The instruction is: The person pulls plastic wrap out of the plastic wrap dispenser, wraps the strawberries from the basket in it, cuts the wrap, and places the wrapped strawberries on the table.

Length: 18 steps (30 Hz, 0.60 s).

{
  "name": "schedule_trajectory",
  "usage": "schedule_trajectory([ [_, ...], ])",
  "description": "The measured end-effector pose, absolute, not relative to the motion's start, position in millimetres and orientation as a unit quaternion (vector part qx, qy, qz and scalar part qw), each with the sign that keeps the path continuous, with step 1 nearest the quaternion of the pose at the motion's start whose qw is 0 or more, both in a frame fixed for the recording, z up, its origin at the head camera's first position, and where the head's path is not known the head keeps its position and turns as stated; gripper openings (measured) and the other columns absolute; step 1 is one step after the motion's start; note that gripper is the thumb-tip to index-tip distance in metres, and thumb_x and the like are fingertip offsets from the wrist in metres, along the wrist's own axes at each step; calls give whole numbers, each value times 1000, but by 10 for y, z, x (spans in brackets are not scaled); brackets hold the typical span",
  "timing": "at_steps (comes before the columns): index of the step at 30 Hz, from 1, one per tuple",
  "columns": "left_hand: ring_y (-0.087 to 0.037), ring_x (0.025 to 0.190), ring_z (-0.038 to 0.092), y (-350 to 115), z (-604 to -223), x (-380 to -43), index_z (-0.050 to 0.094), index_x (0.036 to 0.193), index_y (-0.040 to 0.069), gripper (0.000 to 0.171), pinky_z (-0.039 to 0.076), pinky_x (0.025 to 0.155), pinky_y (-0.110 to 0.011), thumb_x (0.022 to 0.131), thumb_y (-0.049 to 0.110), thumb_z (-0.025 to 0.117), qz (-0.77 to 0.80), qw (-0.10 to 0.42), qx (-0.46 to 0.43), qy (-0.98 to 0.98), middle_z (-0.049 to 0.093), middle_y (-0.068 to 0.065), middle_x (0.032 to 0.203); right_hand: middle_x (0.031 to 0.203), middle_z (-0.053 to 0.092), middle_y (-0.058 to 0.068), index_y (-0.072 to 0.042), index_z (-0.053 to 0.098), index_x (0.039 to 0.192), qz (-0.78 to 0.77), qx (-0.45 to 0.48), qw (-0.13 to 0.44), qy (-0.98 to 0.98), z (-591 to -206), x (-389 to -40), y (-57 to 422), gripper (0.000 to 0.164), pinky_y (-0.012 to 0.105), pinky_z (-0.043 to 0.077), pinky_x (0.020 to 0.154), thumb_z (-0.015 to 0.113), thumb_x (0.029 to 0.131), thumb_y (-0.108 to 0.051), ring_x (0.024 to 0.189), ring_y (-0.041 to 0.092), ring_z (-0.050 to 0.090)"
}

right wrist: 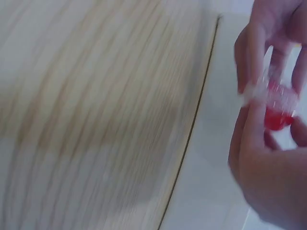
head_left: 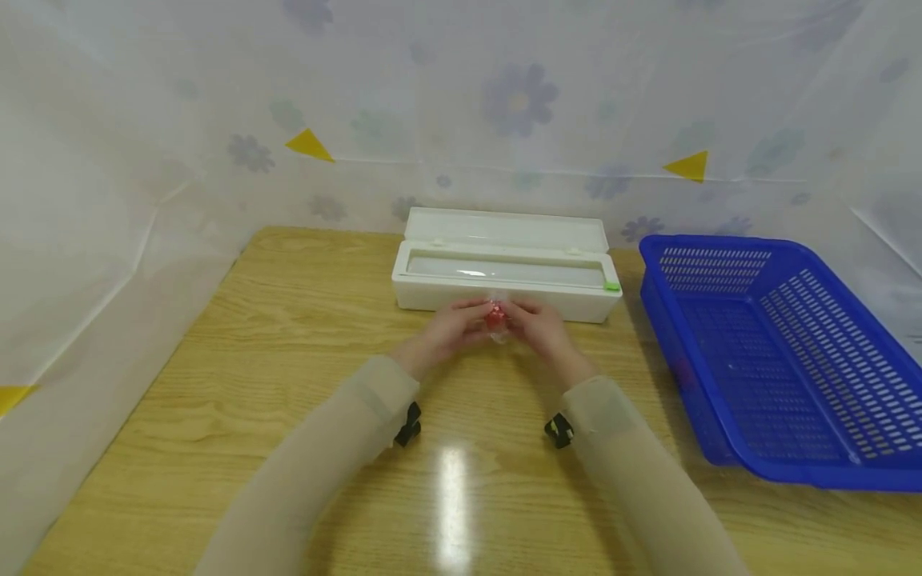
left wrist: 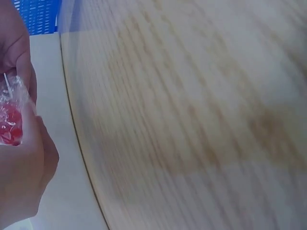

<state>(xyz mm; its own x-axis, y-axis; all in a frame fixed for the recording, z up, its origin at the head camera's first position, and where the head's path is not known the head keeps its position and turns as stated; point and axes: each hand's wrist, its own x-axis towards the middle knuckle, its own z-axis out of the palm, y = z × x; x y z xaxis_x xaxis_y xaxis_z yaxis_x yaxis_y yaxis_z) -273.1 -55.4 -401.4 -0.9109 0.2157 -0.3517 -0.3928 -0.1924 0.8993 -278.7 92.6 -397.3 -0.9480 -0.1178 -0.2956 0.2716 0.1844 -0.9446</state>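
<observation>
We see a wood-grained tabletop [head_left: 302,336] with a flower-patterned sheet [head_left: 475,48] bearing yellow triangles [head_left: 310,146] behind it. A long white box [head_left: 504,302] stands with its lid [head_left: 504,229] raised; we cannot identify the glossy surface inside. A slatted blue basket [head_left: 771,384] sits at right. Just before the box, our left grip [head_left: 450,332] and right grip [head_left: 542,330] both pinch a film-wrapped red piece [head_left: 496,318] between them.

The left hand [left wrist: 29,167] and right hand [left wrist: 12,40] are holding a clear-wrapped red item [left wrist: 10,123] beside a white box [left wrist: 72,191] resting on the tabletop [left wrist: 192,72].
</observation>
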Motion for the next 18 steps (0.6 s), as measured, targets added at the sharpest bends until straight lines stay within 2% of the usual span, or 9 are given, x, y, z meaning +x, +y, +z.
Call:
schedule_trajectory([
  [2,-7,82,61,-534,-4011,-2731,51,128,-6,35,50,94,-32,96,8,49,774,187,-80,600,52,-23,132,127,57,21,1,52,130,-642,71,136,751,-3963,-2767,890,41,21,50,85,52,96,-22,98,13,59],
  [5,-8,80,63,-514,-4004,-2729,51,127,-8,34,48,96,-34,95,4,49,783,175,-81,592,53,-24,131,125,59,20,1,55,127,-649,102,109,746,-3937,-2742,821,37,15,50,76,53,95,-18,94,12,58],
  [10,-17,94,65,-520,-3999,-2743,50,126,-10,34,48,96,-34,94,0,49,787,170,-76,588,52,-26,130,124,59,20,2,56,125,-653,110,100,743,-3900,-2744,800,34,15,51,75,54,95,-15,89,9,59],
  [13,-18,98,64,-539,-3990,-2752,50,127,-8,34,49,95,-32,95,3,49,788,166,-82,588,52,-24,131,123,60,19,0,58,124,-657,103,101,740,-3896,-2748,806,34,19,52,80,56,94,-16,90,10,60],
  [18,-12,88,62,-561,-3985,-2766,52,128,-5,35,53,87,-26,95,7,51,798,156,-98,574,53,-22,131,128,59,14,-4,57,127,-653,74,105,747,-3884,-2707,821,38,30,48,95,61,90,-11,112,20,58],
])
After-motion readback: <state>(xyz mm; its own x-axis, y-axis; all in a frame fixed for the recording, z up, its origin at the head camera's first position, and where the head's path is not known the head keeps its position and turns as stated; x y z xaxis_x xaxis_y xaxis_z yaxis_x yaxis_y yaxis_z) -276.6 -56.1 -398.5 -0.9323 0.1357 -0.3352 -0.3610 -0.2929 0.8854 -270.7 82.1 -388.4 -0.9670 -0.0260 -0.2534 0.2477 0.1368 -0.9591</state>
